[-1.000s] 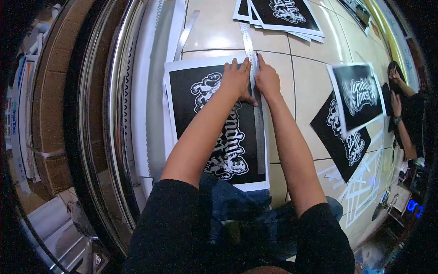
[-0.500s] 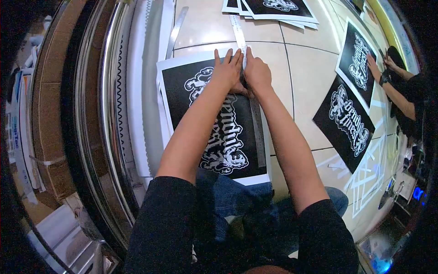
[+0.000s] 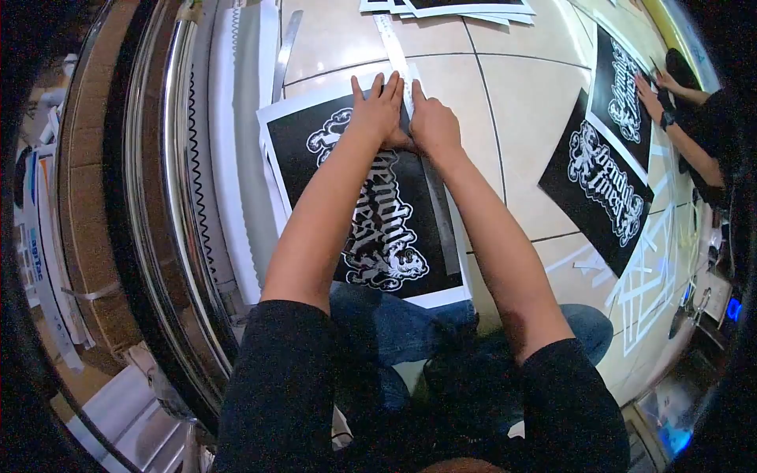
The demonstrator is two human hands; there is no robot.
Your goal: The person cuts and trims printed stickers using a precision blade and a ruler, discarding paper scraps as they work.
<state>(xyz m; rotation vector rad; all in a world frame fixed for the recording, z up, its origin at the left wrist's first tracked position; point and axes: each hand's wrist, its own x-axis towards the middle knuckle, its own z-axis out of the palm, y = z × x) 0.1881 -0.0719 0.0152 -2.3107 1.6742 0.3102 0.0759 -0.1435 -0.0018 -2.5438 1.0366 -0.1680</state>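
A black print with white lettering and lion figures (image 3: 315, 134) lies on the tiled floor before me, bordered in white. Along its right side runs a steel ruler (image 3: 441, 236), whose bright upper part extends past the sheet's far edge. My left hand (image 3: 378, 110) presses on the print and ruler near the far end, fingers spread. Just right of it, my right hand (image 3: 436, 128) is closed at the ruler's edge, its index finger stretched forward. Whatever that hand grips is hidden beneath it.
More prints (image 3: 473, 9) are stacked at the far side. To the right lie another print (image 3: 595, 185) and thin white offcuts (image 3: 646, 276). A co-worker's hand (image 3: 648, 98) rests on a print there. Metal rollers (image 3: 169, 158) and a cardboard box (image 3: 87, 173) line the left.
The view has shifted slightly, moving the print a little left and up in the picture. My right hand has slid slightly toward me along the ruler; my left hand stays pressed down.
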